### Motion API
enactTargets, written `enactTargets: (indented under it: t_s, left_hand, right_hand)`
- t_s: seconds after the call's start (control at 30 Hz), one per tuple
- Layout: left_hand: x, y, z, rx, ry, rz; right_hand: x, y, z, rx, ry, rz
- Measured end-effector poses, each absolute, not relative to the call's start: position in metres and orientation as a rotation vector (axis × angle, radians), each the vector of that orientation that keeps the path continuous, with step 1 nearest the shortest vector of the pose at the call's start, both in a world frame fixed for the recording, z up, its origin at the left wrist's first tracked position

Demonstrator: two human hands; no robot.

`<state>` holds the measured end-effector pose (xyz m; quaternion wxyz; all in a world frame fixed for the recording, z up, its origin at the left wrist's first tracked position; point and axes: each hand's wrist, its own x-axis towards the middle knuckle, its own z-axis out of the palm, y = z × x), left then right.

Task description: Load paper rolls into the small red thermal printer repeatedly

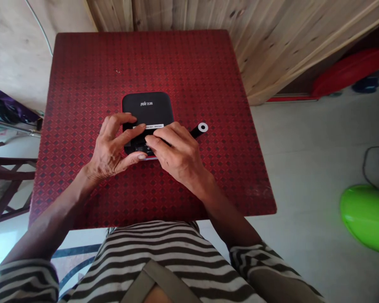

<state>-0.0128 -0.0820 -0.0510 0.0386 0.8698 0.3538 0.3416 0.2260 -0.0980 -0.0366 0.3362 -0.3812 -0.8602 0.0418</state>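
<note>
A black, flat, box-shaped device (148, 110) with rounded corners and white lettering lies on the red patterned table. A narrow white label runs across its top. Over its left near corner, my left hand (110, 147) grips it, forefinger on the top and thumb along the near edge. My right hand (178, 151) is closed at the device's near right part, fingertips pinched together. From behind these knuckles juts a black cylindrical stick (197, 131) with a white, ring-like end, pointing right. Its other end is hidden by my fingers.
The red table (208, 75) stands against a wood-panelled wall (271, 38). A dark wooden chair (9, 176) is at the left. To the right, a bright green rounded object (366, 216) and a dark cord sit on the pale floor.
</note>
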Motion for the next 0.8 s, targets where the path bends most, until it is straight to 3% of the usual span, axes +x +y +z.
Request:
enactTargets:
  t_s: [0.5,0.8]
  left_hand:
    - [-0.013,-0.099,-0.060,2.603,1.126,1.020]
    - [-0.019,-0.127,-0.077,2.556,1.331,1.315]
  right_hand:
    - [0.235,-0.104,-0.041,-0.922,-2.034,0.005]
    - [0.241,-0.126,-0.095,-1.191,-1.613,0.331]
